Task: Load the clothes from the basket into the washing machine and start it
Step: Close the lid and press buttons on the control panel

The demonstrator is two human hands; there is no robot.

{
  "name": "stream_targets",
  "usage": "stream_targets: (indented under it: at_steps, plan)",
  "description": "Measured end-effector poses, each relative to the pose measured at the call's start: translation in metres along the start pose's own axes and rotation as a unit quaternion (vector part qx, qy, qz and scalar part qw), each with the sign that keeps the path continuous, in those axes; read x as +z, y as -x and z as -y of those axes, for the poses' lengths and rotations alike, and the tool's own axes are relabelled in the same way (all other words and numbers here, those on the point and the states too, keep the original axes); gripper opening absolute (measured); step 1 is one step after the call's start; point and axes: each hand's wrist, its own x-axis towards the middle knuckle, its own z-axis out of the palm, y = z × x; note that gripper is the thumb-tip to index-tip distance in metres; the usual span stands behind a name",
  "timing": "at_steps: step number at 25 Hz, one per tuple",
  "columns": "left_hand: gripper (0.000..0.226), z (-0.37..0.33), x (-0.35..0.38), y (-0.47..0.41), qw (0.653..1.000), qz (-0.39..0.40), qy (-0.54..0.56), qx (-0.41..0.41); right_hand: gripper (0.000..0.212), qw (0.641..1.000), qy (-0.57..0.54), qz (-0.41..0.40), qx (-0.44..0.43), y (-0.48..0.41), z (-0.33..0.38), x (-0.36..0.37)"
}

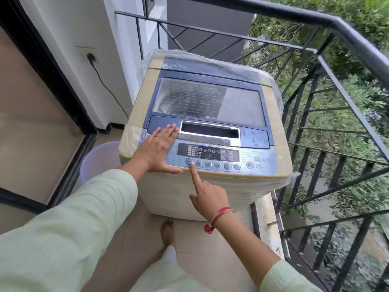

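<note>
Nearest the camera, right hand (210, 199) holds nothing: index finger (193, 171) is straight with its tip at the leftmost round button (188, 161) of the control panel (248, 153), other fingers curled under. Looks like program setup, not launch; start/pause button (250, 165) sits far right, untouched. Left hand (155, 148) lies flat, fingers straight, on the washing machine (168, 197) left of the panel, gripping nothing, probably bracing. Lavender basket (99, 159) stands on the floor left of the machine, contents hidden. Display (209, 156) is lit. Lid (208, 104) is closed; load behind the glass is unclear. Further back, plug (92, 57) sits in the wall socket.
</note>
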Motion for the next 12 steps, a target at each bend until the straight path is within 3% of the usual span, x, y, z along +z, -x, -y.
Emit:
stream_targets:
  at_steps: [12]
  plan:
    - [0.127, 0.001, 0.001, 0.0, 1.0, -0.002, -0.007, 0.001, 0.086, 0.999, 0.011, 0.018, 0.04, -0.012, 0.018, -0.003]
